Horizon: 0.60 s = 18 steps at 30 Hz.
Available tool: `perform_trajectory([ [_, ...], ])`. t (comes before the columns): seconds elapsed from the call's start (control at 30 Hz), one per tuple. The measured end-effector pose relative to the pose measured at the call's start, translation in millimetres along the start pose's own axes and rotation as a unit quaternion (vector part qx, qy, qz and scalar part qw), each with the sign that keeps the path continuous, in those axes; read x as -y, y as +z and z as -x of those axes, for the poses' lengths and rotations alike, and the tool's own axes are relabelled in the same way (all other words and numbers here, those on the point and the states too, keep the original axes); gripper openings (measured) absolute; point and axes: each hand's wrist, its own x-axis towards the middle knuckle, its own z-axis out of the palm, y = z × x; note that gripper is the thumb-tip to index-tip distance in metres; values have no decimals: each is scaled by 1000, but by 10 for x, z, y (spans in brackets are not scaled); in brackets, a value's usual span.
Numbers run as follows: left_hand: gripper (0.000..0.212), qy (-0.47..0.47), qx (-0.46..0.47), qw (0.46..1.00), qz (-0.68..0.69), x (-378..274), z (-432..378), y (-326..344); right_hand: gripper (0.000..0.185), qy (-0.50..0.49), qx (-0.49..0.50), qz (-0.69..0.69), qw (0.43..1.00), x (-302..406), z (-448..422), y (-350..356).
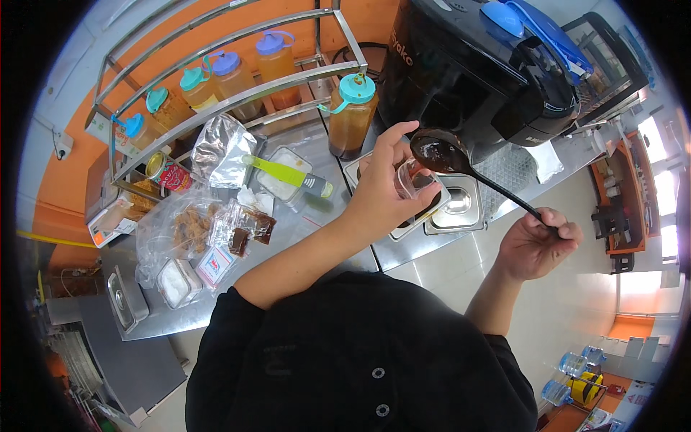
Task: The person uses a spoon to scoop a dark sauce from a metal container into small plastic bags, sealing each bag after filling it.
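Observation:
My left hand [383, 183] grips a small clear plastic cup [408, 181] between thumb and fingers, above the counter. In my right hand [540, 243] is the thin end of a black ladle's handle [507, 194]. The ladle's bowl [440, 150], coated with dark brown sauce, is just above the cup's mouth; whether they touch I cannot tell. Beneath the cup a metal food pan [445, 202] with dark contents is partly hidden by my left hand. Beside it sits a lidded steel pan [459, 204].
A squeeze bottle [353, 116] with a turquoise cap stands left of a large black appliance [453, 70]. More bottles line a metal rack [237, 97]. A green-handled utensil [289, 177] rests across a white-filled container [283, 167]. Plastic bags [189, 227] lie on the steel counter [302, 248].

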Motion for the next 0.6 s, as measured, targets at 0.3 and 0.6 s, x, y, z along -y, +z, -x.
perform_trajectory([
  [0.3, 75, 7, 2, 1000, -21, -71, 24, -32, 28, -79, 108, 17, 991, 147, -199, 39],
  [0.6, 77, 28, -17, 999, 16, -200, 22, 6, 30, -86, 163, 72, 980, 128, -193, 7],
])
